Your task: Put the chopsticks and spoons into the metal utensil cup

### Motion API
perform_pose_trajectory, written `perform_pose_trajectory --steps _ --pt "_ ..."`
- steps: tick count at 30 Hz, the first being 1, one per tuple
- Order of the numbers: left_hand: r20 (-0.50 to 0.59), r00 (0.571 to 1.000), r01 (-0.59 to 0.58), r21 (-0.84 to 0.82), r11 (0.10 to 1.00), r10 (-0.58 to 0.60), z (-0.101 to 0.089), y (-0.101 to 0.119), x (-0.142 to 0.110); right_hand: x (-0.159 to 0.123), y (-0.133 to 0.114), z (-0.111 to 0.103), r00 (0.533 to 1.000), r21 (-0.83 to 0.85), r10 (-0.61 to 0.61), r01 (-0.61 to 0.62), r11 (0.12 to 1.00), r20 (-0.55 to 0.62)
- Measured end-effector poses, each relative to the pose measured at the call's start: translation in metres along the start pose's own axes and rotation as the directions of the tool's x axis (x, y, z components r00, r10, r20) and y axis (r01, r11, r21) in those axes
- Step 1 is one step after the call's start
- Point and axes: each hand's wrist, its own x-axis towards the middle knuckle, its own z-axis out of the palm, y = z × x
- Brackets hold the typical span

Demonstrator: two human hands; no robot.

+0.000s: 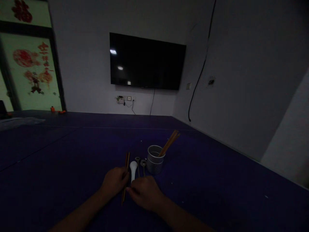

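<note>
A pair of wooden chopsticks (124, 196) lies lengthwise on the dark purple surface. My left hand (115, 181) is closed over their middle, fingers curled. Just right of them lies a white spoon (133, 167), bowl pointing away from me. Two metal spoons, the left one (137, 159) and the right one (143, 163), lie alongside it. My right hand (146, 192) is curled over the handle ends of the spoons, thumb near the chopsticks; what its fingers hold is hidden. A metal cup (154, 165) stands upright beyond it, more chopsticks (170, 142) leaning out to the right.
The wide purple surface (72, 167) has seams and small white specks. Clear plastic (23, 121) lies at the far left, near small orange objects (52, 109). A television (147, 61) hangs on the far wall; a black cable (199, 77) runs down the right wall.
</note>
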Motion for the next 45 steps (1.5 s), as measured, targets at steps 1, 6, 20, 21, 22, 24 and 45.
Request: perform_pose_trajectory --steps 1,6,20,21,22,24,45 --pt "0.001 1.000 0.002 -0.001 1.000 -0.002 0.0002 -0.0002 0.0001 -0.0001 0.0002 0.0000 1.000 0.005 -0.001 0.001 1.000 0.004" --pt "-0.005 1.000 -0.004 -0.014 1.000 0.004 0.0014 -0.0004 0.0005 -0.0006 0.0010 0.0005 1.000 0.023 -0.020 0.020 1.000 -0.015" --pt "-0.006 1.000 -0.007 0.005 1.000 0.007 0.0017 -0.0010 0.0007 0.0000 0.0008 0.0014 0.998 -0.003 -0.038 0.038 0.999 0.050" --pt "-0.007 1.000 -0.009 0.010 1.000 0.009 0.0018 -0.0012 0.0009 0.0001 0.0008 0.0009 0.998 -0.003 -0.039 0.039 0.999 0.055" --pt "-0.008 1.000 -0.012 0.013 1.000 0.012 0.0019 -0.0013 0.0011 0.0001 0.0007 0.0003 0.997 -0.003 -0.042 0.043 0.999 0.059" --pt "-0.006 1.000 -0.021 0.014 1.000 0.021 0.0017 -0.0011 0.0011 0.0002 0.0005 -0.0004 0.997 -0.001 -0.049 0.049 0.999 0.058" --pt "0.005 1.000 -0.021 0.003 1.000 0.021 -0.0004 0.0003 0.0001 0.0002 -0.0022 -0.0049 0.997 -0.006 -0.049 0.049 0.999 0.061"
